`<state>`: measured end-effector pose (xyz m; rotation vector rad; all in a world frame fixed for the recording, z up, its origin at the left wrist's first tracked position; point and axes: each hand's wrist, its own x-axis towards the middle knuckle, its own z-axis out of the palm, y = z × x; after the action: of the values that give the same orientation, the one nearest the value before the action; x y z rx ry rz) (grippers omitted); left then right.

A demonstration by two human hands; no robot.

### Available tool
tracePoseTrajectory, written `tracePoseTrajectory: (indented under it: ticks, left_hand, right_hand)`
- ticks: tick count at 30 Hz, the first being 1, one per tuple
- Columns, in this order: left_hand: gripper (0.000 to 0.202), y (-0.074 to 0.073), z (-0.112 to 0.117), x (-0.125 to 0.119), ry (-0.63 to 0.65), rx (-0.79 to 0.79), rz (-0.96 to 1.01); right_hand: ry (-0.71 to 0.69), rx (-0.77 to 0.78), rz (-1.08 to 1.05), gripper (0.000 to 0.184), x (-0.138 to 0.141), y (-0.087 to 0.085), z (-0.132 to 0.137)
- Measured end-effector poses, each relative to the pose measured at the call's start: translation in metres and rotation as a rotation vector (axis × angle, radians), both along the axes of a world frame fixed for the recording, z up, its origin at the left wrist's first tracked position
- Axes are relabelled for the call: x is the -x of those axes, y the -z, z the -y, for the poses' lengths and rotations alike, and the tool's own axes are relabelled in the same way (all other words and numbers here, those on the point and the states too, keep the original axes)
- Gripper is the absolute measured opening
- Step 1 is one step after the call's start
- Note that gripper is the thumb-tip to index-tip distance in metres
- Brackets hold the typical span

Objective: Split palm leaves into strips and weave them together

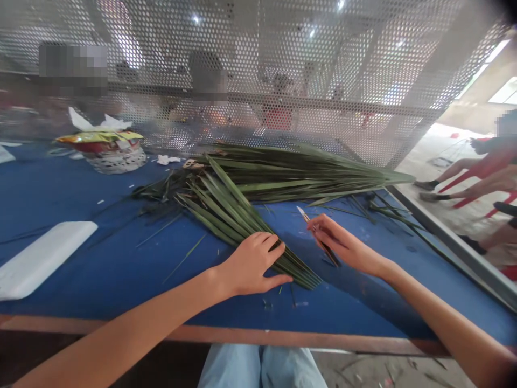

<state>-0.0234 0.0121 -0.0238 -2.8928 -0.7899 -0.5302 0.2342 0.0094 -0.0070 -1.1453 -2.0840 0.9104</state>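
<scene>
A fan of long green palm leaf strips (226, 213) lies on the blue table, its narrow end pointing toward the near right. Flat across that narrow part rests my left hand (258, 264), fingers over the strips and thumb spread apart on the near side. My right hand (343, 245) is closed around a small knife (302, 212), just right of the leaf and apart from it. The knife's pale pointed blade aims away to the left, and its dark handle end sticks out below my fingers. Part of the handle is hidden by my fingers.
A larger pile of palm leaves (299, 172) lies along a perforated metal screen (363, 97). To the left stand a white basket (117, 160) with yellow wrapping and a long white object (46, 258). Leaf scraps lie about. Seated people are visible at right; blurred figures show behind the screen.
</scene>
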Motion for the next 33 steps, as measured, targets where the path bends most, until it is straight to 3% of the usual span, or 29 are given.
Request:
tracePoseTrajectory:
  ticks: [4,6,8,12,17,19,24,26,28,30,33]
  left_hand:
    - [0.063,0.003,0.006,-0.003,0.03,0.051,0.026]
    - [0.062,0.002,0.011,-0.005,0.05,0.065,0.04]
    - [0.057,0.001,0.015,-0.006,0.085,0.089,0.052]
    - [0.046,0.0,0.02,-0.008,0.14,0.111,0.094]
    - [0.031,-0.01,0.015,-0.007,0.14,0.031,0.11]
    - [0.023,-0.016,0.009,0.0,0.026,-0.056,0.07]
    - [0.023,-0.014,0.003,0.031,-0.655,-0.274,-0.109]
    - [0.025,-0.01,0.005,0.044,-0.735,-0.267,-0.237]
    - [0.026,-0.014,0.007,0.056,-0.683,-0.229,-0.322]
    - [0.025,-0.03,0.006,0.072,-0.685,-0.181,-0.347]
    - [0.027,-0.071,-0.003,0.097,-0.96,-0.158,-0.283]
  right_hand:
    - [0.005,0.454,-0.579,0.02,0.009,-0.002,0.001]
    - [0.067,0.54,-0.717,0.023,0.004,0.001,-0.007]
    - [0.172,0.505,-0.7,0.031,-0.005,0.004,-0.017]
    - [0.352,0.343,-0.456,0.045,-0.019,0.007,-0.031]
    - [0.235,0.371,-0.623,0.037,-0.012,0.006,-0.025]
    - [0.213,0.446,-0.699,0.035,-0.006,0.005,-0.02]
    - [0.228,0.557,-0.678,0.037,0.002,0.006,-0.014]
    - [0.214,0.553,-0.616,0.04,0.002,0.007,-0.015]
    - [0.19,0.547,-0.563,0.044,0.003,0.008,-0.016]
    - [0.18,0.553,-0.532,0.046,0.004,0.008,-0.016]
    - [0.185,0.57,-0.552,0.043,0.007,0.01,-0.015]
